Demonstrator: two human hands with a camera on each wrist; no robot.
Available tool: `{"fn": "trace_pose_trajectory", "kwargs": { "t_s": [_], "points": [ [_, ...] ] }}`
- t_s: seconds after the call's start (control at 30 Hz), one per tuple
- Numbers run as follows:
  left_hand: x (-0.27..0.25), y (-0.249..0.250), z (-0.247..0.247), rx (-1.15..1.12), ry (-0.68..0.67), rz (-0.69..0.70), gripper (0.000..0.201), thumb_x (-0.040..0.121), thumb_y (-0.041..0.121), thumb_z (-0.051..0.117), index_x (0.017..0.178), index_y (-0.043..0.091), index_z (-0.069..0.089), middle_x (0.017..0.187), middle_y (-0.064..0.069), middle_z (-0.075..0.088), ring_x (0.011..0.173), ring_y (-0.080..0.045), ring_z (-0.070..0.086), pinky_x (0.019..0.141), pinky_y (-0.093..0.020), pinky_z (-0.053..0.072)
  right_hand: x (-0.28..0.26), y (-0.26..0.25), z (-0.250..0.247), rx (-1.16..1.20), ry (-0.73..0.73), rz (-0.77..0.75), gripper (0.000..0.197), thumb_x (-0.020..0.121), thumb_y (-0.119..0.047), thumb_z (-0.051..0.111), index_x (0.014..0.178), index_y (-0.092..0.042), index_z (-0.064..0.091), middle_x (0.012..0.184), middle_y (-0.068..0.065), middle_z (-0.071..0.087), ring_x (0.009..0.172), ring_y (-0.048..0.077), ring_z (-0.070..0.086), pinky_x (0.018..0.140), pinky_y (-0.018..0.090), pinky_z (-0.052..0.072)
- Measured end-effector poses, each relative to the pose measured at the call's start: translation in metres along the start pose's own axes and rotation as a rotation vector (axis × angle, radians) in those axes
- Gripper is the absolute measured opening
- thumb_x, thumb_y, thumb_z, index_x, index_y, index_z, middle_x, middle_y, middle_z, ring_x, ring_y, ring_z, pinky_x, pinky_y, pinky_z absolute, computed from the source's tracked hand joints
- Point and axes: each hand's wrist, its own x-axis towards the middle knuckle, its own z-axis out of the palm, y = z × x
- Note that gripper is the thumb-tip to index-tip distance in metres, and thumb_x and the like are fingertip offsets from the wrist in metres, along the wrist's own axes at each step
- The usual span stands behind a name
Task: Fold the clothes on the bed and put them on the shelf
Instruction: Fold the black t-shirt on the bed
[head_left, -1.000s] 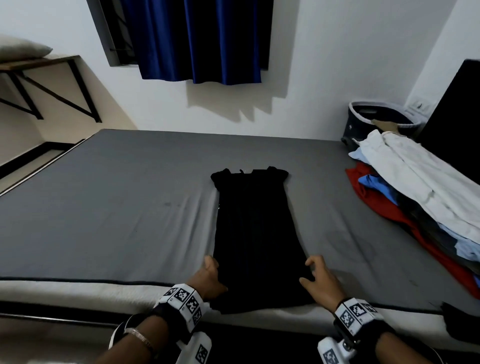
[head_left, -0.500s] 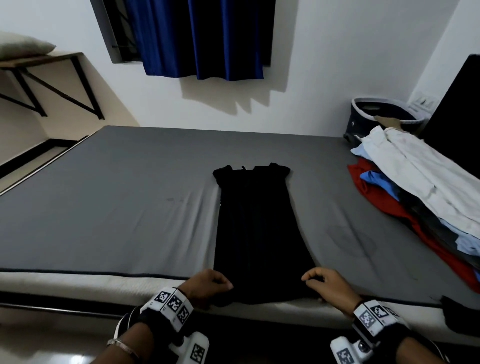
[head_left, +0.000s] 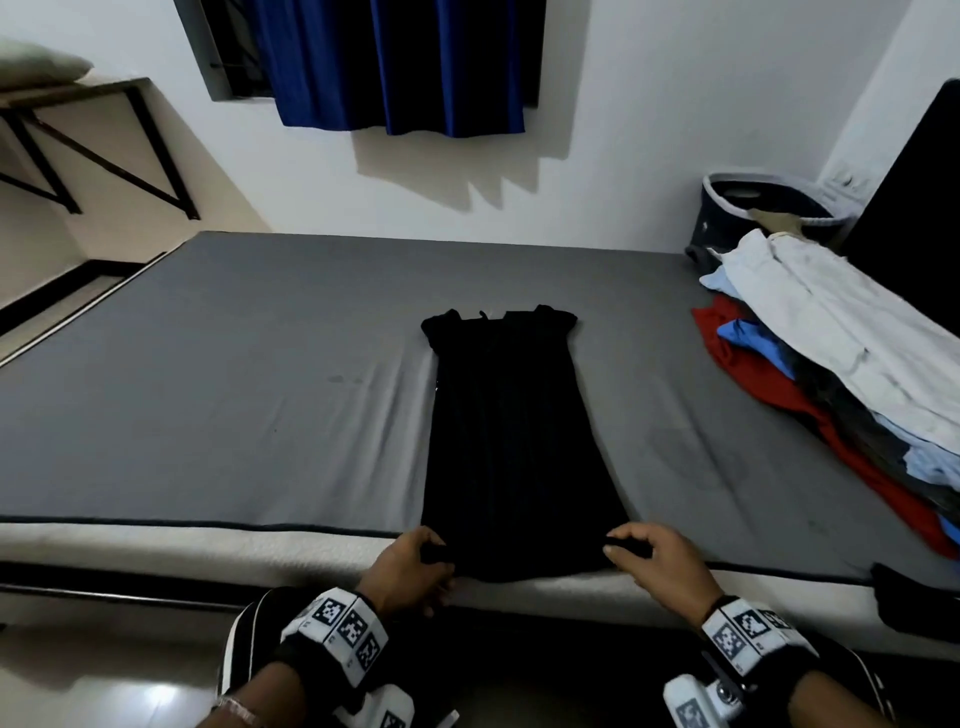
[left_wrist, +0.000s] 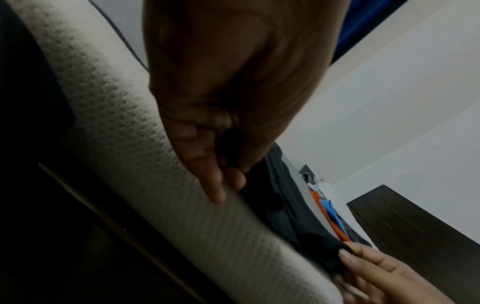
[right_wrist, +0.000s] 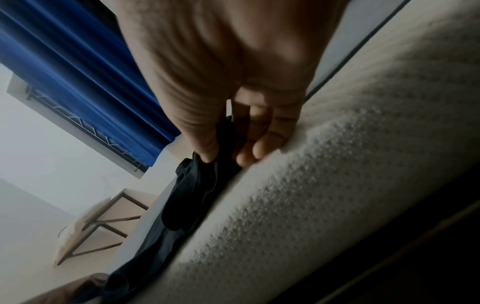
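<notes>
Both hands pinch the hem of the black dress (head_left: 511, 441) at the near edge of the bed (head_left: 208, 405). The left wrist view shows what the head view hides: the left hand's (left_wrist: 221, 98) thumb and curled fingers (left_wrist: 235, 179) close on a fold of dark cloth right against the mattress's pale dimpled side (left_wrist: 145, 164), with the right hand (left_wrist: 389, 273) at the far corner of the same hem. The right wrist view shows the right hand's (right_wrist: 228, 82) thumb pressing black cloth against the curled fingers (right_wrist: 259, 150), which touch the mattress side (right_wrist: 337, 185).

From the head view, the left hand (head_left: 410, 569) holds the hem's left corner and the right hand (head_left: 657, 564) the right corner, both knuckles up, wrists below the mattress edge, each with a white marker-patterned wrist band (head_left: 337, 631).

The dress lies flat and lengthwise on the grey sheet, neckline toward the wall, narrow at the top and widening toward the hem, which hangs slightly over the bed's near edge.

Well apart on the bed's right side lies a pile of clothes (head_left: 841, 374): white on top, then blue, dark and red. Behind it stands a dark laundry basket (head_left: 753, 208). A blue curtain (head_left: 400, 62) hangs on the far wall, and a wall shelf (head_left: 78, 96) on black brackets is at upper left.
</notes>
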Motion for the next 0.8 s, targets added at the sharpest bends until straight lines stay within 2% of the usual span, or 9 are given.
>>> {"fn": "trace_pose_trajectory", "kwargs": {
  "t_s": [0.07,0.13,0.2,0.33,0.43,0.53,0.63,0.7,0.8],
  "points": [
    [0.001,-0.004,-0.002,0.083,0.085,0.014,0.016,0.083,0.02,0.068,0.087,0.024,0.054,0.073,-0.002,0.065,0.061,-0.019,0.063,0.063,-0.038,0.058,-0.001,0.002,0.003,0.017,0.054,0.03,0.016,0.079,-0.01,0.078,0.084,-0.023,0.071,0.084,-0.006,0.069,0.076,0.006,0.065,0.073,0.033,0.056],
    [-0.001,-0.002,-0.001,0.108,0.099,0.029,0.017,0.08,0.015,0.067,0.083,0.027,0.056,0.074,0.001,0.061,0.063,-0.016,0.059,0.072,-0.042,0.056,-0.002,0.0,0.003,0.088,0.044,0.102,0.015,0.08,-0.006,0.076,0.088,-0.017,0.069,0.074,0.0,0.07,0.064,0.014,0.065,0.066,0.037,0.057],
    [-0.007,0.004,0.005,-0.023,0.077,0.03,0.013,0.084,0.006,0.064,0.087,0.018,0.059,0.072,-0.001,0.059,0.063,-0.016,0.058,0.064,-0.037,0.055,-0.003,-0.003,0.002,0.148,0.021,0.13,0.014,0.082,-0.003,0.073,0.09,-0.013,0.068,0.064,0.003,0.066,0.052,0.013,0.059,0.052,0.031,0.052],
    [-0.013,0.006,0.008,-0.259,0.071,0.048,0.013,0.088,-0.002,0.06,0.085,0.01,0.058,0.074,-0.007,0.057,0.062,-0.014,0.053,0.052,-0.027,0.047,-0.005,-0.001,0.0,0.107,0.014,0.057,0.013,0.078,-0.004,0.076,0.08,-0.016,0.071,0.065,-0.009,0.068,0.055,-0.002,0.057,0.063,0.024,0.045],
    [-0.014,0.002,0.007,-0.273,0.169,0.062,0.016,0.087,-0.007,0.056,0.083,0.008,0.057,0.071,-0.008,0.056,0.052,-0.009,0.052,0.049,-0.022,0.046,-0.006,0.001,0.0,0.159,0.036,0.116,0.013,0.08,0.002,0.072,0.083,-0.011,0.07,0.057,-0.005,0.065,0.049,0.003,0.056,0.056,0.024,0.047],
    [-0.017,-0.002,0.011,-0.271,0.219,0.053,0.012,0.088,-0.002,0.057,0.088,0.009,0.055,0.071,-0.006,0.061,0.054,-0.015,0.064,0.052,-0.03,0.051,-0.009,-0.002,0.002,0.241,0.039,0.145,0.01,0.084,0.0,0.07,0.09,-0.008,0.068,0.052,-0.002,0.061,0.045,0.011,0.054,0.046,0.025,0.047],
    [-0.018,-0.002,0.014,-0.238,0.276,0.034,0.012,0.088,0.006,0.057,0.089,0.014,0.049,0.077,-0.013,0.066,0.062,-0.033,0.071,0.05,-0.033,0.053,-0.008,0.002,0.004,0.169,0.091,0.083,0.01,0.082,-0.011,0.076,0.086,-0.018,0.071,0.063,-0.008,0.063,0.052,0.006,0.055,0.053,0.024,0.047],
    [-0.018,-0.001,0.013,-0.17,0.304,0.034,0.011,0.087,0.009,0.058,0.087,0.016,0.049,0.081,-0.017,0.068,0.062,-0.032,0.072,0.053,-0.038,0.056,-0.007,0.003,0.005,0.112,0.087,0.053,0.012,0.079,-0.014,0.079,0.084,-0.021,0.071,0.075,-0.005,0.066,0.064,0.007,0.059,0.065,0.025,0.049],
    [-0.021,0.0,0.013,-0.106,0.302,0.021,0.012,0.087,0.011,0.058,0.086,0.017,0.048,0.079,-0.016,0.069,0.061,-0.03,0.071,0.058,-0.042,0.058,-0.007,0.0,0.003,0.166,0.033,0.107,0.008,0.083,-0.006,0.074,0.086,-0.012,0.07,0.06,0.003,0.066,0.053,0.014,0.058,0.056,0.028,0.05]
  ]
}}
